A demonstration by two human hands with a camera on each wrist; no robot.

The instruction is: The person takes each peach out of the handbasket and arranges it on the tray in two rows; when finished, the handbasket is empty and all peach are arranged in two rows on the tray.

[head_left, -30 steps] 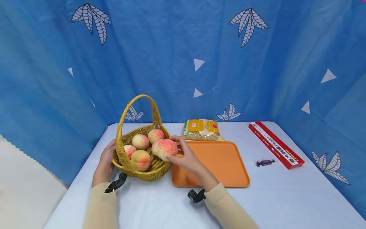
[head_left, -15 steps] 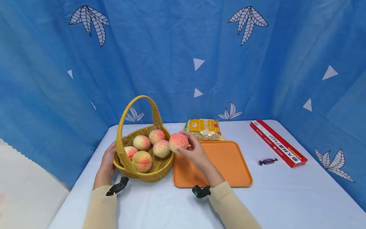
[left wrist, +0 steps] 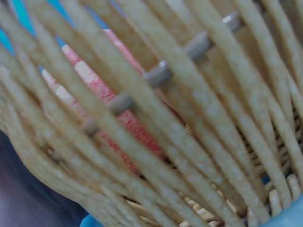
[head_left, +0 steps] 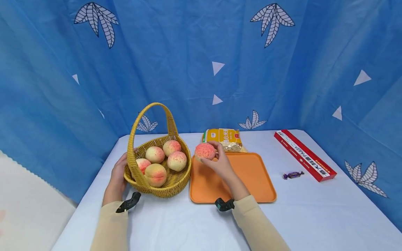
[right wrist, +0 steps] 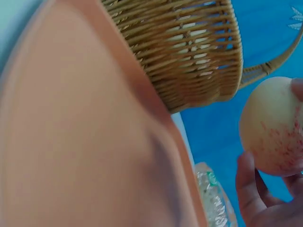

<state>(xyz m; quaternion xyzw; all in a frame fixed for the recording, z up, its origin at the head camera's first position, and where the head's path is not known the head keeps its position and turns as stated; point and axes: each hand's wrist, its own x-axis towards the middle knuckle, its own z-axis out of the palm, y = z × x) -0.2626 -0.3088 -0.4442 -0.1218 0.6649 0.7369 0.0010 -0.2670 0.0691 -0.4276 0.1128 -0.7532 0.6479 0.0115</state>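
Note:
A yellow wicker basket with a tall arched handle stands on the left of the table and bears several peaches. My left hand rests against its left outer side; most of the fingers are hidden by the handle and weave. In the left wrist view the basket wall fills the picture, a red-speckled peach showing through. Between fingers and thumb, my right hand holds another peach over the far left corner of the orange tray. The right wrist view shows this held peach well above the tray.
Behind the tray lies a yellow pasta bag. To the right are a purple wrapped candy and a long red pasta box. A blue curtain surrounds the white table at the back and sides.
My right hand has carried its peach rightward, out of the basket and over the tray. A peach at the basket's right side is now uncovered. My left hand has stayed put.

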